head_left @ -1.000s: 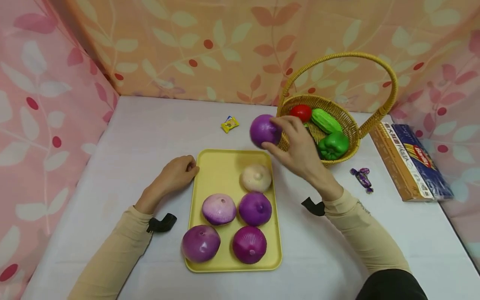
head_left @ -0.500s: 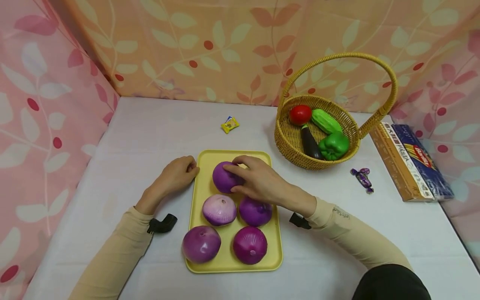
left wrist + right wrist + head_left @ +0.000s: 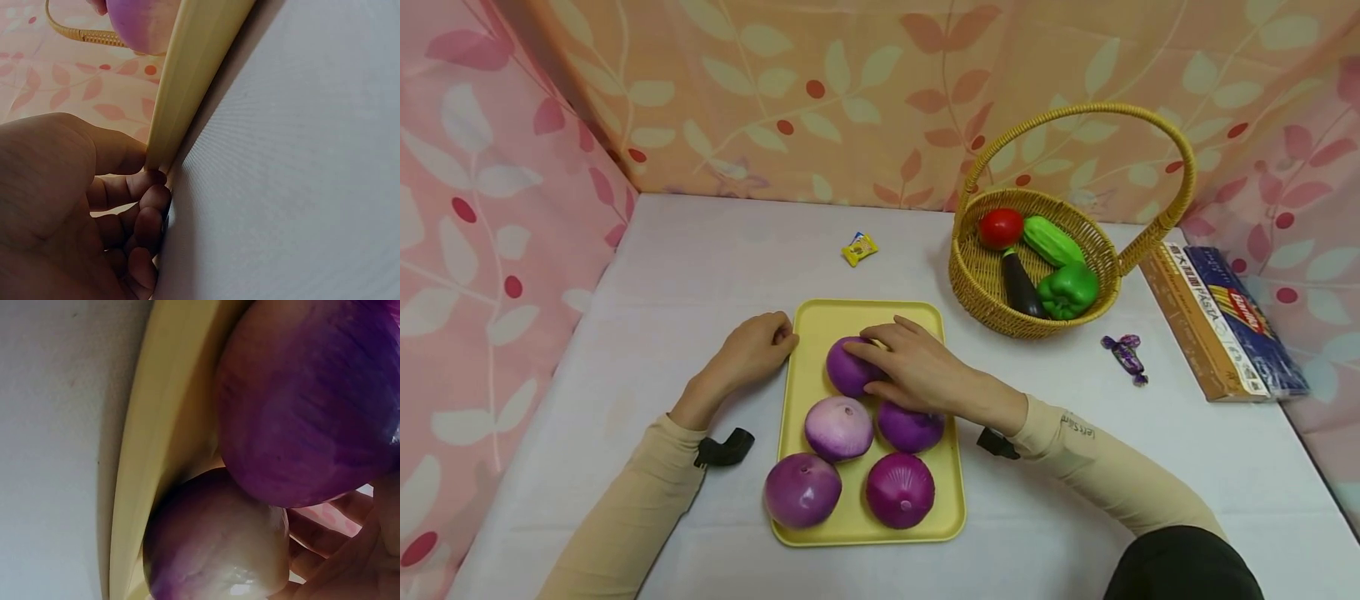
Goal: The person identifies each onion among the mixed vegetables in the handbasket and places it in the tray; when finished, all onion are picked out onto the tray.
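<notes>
At the upper left of the yellow tray (image 3: 867,537), my right hand (image 3: 925,367) grips a purple onion (image 3: 848,367), its fingers curled over the onion's right side. My left hand (image 3: 748,350) pinches the tray's left edge; the left wrist view shows the thumb (image 3: 122,150) against the tray rim (image 3: 181,87). Behind the held onion lie a pale purple onion (image 3: 838,428), a purple onion (image 3: 912,428) partly under my right hand, a glossy purple onion (image 3: 803,490) and a dark magenta onion (image 3: 900,492). A pale-and-purple onion (image 3: 219,537) shows near the right fingers in the right wrist view.
A wicker basket (image 3: 977,296) with a tall handle holds a tomato (image 3: 1000,228), a green gourd-like vegetable (image 3: 1052,242), an eggplant (image 3: 1021,285) and a green pepper (image 3: 1067,292). Candies (image 3: 860,248) and pasta packages (image 3: 1217,325) lie on the table.
My right hand has carried the purple onion from beside the basket to the tray's upper left, then slightly toward me. The whitish onion is now hidden by it. My left hand has stayed put.
</notes>
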`<state>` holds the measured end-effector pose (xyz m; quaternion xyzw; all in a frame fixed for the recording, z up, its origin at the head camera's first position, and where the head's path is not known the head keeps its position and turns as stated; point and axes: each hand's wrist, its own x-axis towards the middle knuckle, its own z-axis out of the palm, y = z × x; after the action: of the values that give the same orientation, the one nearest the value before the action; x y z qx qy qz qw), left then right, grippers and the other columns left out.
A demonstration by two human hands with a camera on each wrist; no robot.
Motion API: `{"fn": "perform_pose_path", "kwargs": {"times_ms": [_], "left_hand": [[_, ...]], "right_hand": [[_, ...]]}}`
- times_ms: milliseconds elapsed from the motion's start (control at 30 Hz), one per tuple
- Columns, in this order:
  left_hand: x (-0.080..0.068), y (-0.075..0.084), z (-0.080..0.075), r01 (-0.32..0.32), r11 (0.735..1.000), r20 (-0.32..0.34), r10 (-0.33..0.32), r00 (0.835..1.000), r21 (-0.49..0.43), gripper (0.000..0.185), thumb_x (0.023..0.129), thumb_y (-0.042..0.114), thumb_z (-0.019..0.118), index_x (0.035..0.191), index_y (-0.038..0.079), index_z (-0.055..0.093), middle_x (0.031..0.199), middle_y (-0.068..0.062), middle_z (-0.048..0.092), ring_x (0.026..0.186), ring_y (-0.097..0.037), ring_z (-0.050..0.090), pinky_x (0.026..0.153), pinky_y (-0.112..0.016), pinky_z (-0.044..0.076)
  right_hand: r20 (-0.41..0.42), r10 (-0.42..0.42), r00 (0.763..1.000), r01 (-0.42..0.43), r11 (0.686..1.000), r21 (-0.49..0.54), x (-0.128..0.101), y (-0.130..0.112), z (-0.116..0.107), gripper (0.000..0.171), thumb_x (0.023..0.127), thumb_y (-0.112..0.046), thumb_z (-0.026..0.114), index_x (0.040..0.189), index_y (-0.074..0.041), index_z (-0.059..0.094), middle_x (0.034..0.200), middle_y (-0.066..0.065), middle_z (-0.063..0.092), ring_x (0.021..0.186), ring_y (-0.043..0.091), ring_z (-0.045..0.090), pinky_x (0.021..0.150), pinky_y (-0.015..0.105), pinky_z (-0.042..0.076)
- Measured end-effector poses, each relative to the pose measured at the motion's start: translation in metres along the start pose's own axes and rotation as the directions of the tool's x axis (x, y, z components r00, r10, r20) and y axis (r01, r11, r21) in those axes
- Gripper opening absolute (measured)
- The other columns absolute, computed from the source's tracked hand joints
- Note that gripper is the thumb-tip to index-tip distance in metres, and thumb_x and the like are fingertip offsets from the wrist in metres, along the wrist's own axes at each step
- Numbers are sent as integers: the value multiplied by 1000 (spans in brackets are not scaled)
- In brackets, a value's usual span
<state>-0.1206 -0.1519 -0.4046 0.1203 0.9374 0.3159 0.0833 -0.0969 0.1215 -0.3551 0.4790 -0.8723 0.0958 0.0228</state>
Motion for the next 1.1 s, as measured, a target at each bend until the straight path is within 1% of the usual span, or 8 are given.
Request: {"fn": "perform_pose_path", "kwargs": {"times_ms": [567,700,800,900,967,1000,1067,1100], "left_hand": [[-2,0,-1,-3,1000,-13,3,1000,-5,13,94,16,56,86,6,57,75,-4,50,70,-18,46,64,-29,34],[-1,0,0,-5,1000,-7,5,1000,-4,14,94,17,55,86,6,58,75,-4,50,70,-19,46,64,-29,35],[-1,1,0,-14,1000,2,14,1000,13,16,96,17,53,88,5,59,77,-5,52,71,-19,48,65,-29,36],[-3,3,-3,-20,998,-17,21,1000,63,19,98,19,49,92,6,62,81,-7,57,74,-20,52,66,-32,41],[-6,6,-8,-37,992,-65,45,997,123,21,99,18,47,96,5,63,84,-9,61,76,-22,55,67,-36,45],[-7,7,-11,-54,985,-102,71,992,162,22,99,18,47,97,4,64,86,-10,63,77,-24,58,67,-38,47],[-9,11,-17,-94,960,-191,147,970,264,22,99,18,48,100,1,64,88,-13,65,80,-29,60,68,-43,48],[-9,12,-19,-113,941,-242,197,950,320,22,99,17,50,100,0,64,89,-14,65,81,-32,61,69,-45,48]], "right_hand": [[12,39,999,-39,999,15,-3,1,-4,57,90,-33,69,141,-17,50,136,17,57,129,28,52,110,56,36],[-33,77,997,-75,996,38,-13,7,-8,51,92,-34,66,138,-15,54,135,16,58,132,29,50,112,58,32],[-103,129,986,-124,991,50,-28,15,-12,48,94,-33,64,136,-12,56,137,16,57,134,29,48,114,57,30],[-228,183,956,-178,983,41,-44,26,-17,47,92,-29,65,135,-10,57,136,17,56,131,31,50,115,56,29],[-334,217,917,-220,975,29,-54,33,-22,47,91,-25,67,133,-8,58,134,18,57,127,33,52,114,55,29],[-391,231,891,-240,970,25,-59,36,-25,45,90,-23,68,131,-7,59,131,18,59,124,34,53,113,55,31],[-495,256,830,-283,959,20,-68,42,-30,43,88,-19,69,127,-4,61,127,19,61,119,36,55,111,55,33],[-537,264,801,-304,952,15,-71,45,-32,42,87,-18,68,126,-3,62,126,20,61,118,38,56,109,55,35]]}}
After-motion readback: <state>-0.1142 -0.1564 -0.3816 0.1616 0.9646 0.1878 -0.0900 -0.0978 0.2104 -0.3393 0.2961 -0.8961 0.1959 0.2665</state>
